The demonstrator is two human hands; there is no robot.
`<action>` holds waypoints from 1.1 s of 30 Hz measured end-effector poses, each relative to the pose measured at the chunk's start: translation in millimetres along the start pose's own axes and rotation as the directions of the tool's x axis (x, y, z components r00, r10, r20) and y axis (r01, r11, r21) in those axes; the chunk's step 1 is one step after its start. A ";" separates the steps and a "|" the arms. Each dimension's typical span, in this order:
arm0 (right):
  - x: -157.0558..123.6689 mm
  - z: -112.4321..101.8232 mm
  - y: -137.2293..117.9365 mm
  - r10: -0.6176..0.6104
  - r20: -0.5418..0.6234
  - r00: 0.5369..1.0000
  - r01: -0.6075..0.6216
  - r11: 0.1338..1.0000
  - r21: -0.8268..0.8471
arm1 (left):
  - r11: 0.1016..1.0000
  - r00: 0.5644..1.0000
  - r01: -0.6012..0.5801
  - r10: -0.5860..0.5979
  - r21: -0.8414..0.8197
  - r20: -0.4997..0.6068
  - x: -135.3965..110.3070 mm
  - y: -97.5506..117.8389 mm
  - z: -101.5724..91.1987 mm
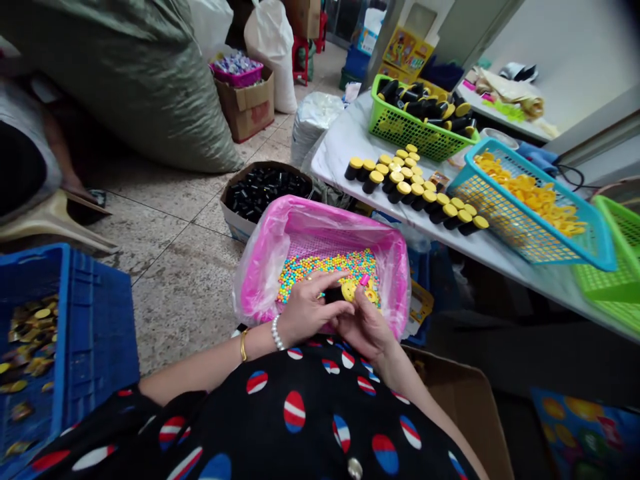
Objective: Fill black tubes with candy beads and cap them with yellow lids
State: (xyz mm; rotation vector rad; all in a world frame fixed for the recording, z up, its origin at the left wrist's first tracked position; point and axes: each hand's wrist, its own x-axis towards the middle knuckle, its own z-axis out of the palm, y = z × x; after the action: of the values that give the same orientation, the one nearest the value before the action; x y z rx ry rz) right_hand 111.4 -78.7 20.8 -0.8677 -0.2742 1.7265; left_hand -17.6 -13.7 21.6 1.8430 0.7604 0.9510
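My left hand (305, 308) is wrapped round a small black bottle (333, 293), held sideways over the pink basket (320, 212). A yellow cap with a printed face (349, 290) shows at the bottle's right end. My right hand (367, 328) is closed on this cap, its thumb and fingers pressed against it. Below both hands, the plastic-lined basket holds many small coloured candy beads (310, 267). A bright pink scoop-like piece (365, 280) and another yellow piece (371, 295) lie near my right fingertips.
Yellow-capped black bottles (400, 175) stand in rows on the white table (340, 143). Behind them are a green basket (420, 127) of bottles and a blue basket (540, 230) of yellow parts. A box of black bottles (265, 190) and a blue crate (97, 327) flank me.
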 end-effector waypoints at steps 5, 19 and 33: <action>-6.7 -5.8 1.8 0.008 -0.023 1.000 -0.007 0.999 0.046 | 0.999 0.998 -0.037 0.035 0.027 0.044 -5.1 -2.9 -6.7; -0.8 -32.0 -36.9 -0.470 -0.028 0.882 0.145 0.328 -0.933 | 0.914 0.960 -0.266 0.281 0.305 -0.005 114.4 4.1 -83.7; -0.6 -53.3 -53.1 -0.483 -0.077 0.872 -0.256 -0.317 -0.913 | 0.928 0.994 0.102 -0.084 0.358 -0.067 283.8 -38.6 -60.7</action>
State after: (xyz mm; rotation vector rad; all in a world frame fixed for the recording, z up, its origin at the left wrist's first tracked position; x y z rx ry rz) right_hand 186.2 -73.8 14.6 -2.3663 -1.6533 0.4592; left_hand 72.7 256.5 89.0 2.0811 1.1040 0.8387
